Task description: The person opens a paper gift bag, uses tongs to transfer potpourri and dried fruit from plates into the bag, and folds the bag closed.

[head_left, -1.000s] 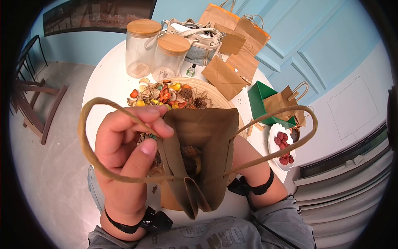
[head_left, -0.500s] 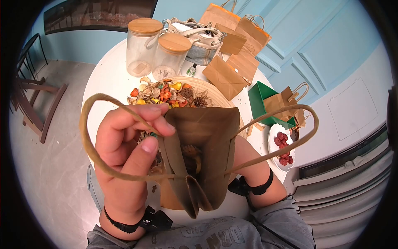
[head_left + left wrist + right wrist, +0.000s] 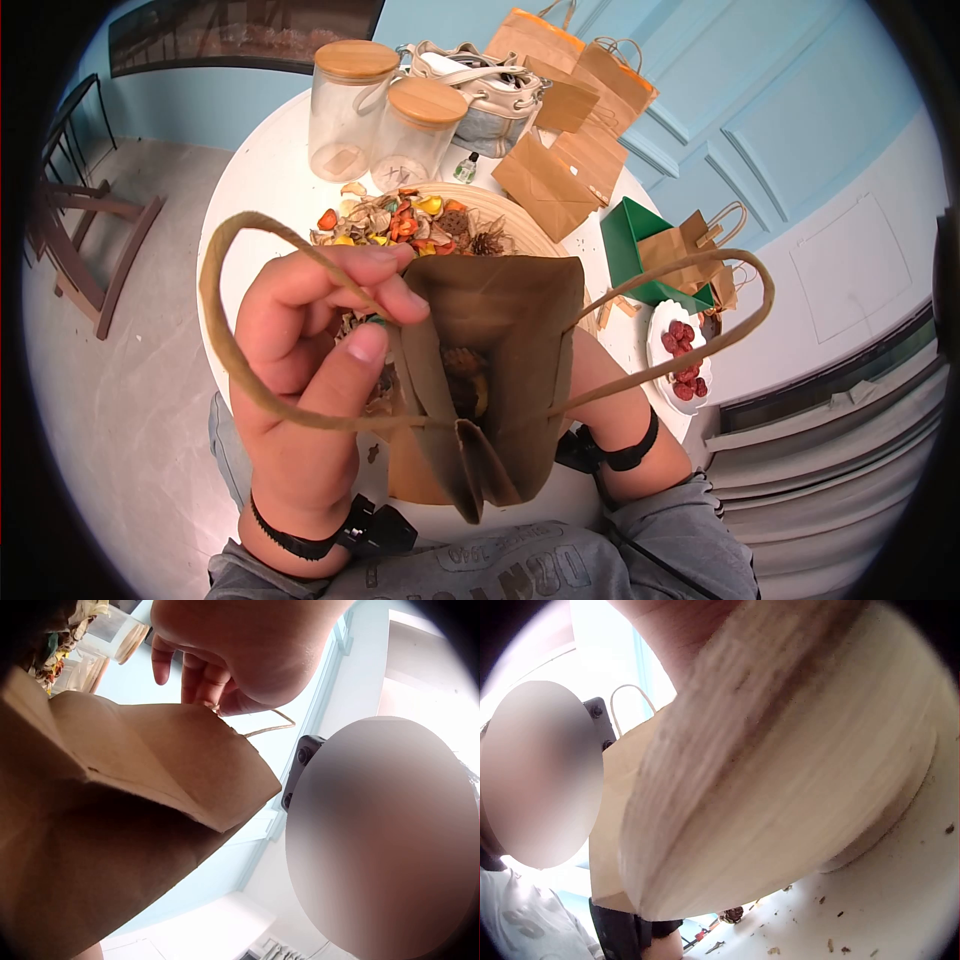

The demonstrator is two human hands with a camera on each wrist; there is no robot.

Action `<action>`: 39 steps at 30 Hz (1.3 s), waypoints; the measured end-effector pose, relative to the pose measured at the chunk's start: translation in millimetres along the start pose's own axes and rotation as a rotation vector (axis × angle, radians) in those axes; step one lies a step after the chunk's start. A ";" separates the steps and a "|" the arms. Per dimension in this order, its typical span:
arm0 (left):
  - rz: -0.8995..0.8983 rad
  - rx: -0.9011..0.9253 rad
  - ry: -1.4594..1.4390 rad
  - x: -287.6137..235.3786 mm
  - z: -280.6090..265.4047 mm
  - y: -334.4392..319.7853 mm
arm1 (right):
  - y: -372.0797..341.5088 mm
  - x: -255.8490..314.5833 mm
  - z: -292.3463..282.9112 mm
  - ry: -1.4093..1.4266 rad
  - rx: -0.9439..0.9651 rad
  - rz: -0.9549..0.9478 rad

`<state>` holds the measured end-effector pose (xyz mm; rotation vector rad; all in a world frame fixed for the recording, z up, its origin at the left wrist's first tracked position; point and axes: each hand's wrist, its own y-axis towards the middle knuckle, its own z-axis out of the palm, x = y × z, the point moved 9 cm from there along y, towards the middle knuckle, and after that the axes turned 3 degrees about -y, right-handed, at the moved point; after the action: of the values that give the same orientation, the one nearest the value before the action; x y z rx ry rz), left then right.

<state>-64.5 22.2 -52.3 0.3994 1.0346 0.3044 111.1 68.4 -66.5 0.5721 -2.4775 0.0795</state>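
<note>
My left hand pinches the left rim of a brown paper bag between thumb and fingers, with one looped handle hanging around that hand. The bag's mouth gapes upward, and dried pieces show dimly inside. In the left wrist view the hand sits at the bag's top edge. The bag hides my right hand in the head view. In the right wrist view part of that hand shows above a pale wooden-looking bowl, its fingers out of sight. Colourful potpourri lies on the round tray.
Two glass jars with wooden lids, a handbag and a small bottle stand at the back. Paper bags, a green box and a white plate of red dried fruit are on the right. Crumbs dot the white table.
The head view has shifted slightly. My left hand keeps its pinch on the bag's rim, and hand and bag appear a little higher and further right in the picture.
</note>
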 end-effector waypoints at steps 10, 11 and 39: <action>0.001 0.009 -0.015 1.6 0.0 0.5 | 11.8 6.2 12.0 0.008 0.019 -0.005; 0.001 0.007 -0.016 1.5 -0.2 0.6 | 13.1 6.1 11.1 0.009 0.020 -0.005; 0.044 0.024 0.006 0.5 -0.6 2.4 | -28.1 8.8 28.1 0.043 0.103 0.011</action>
<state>-64.9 24.6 -51.8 0.4431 1.0375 0.3330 101.3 34.5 -86.7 0.5932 -2.4458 0.2223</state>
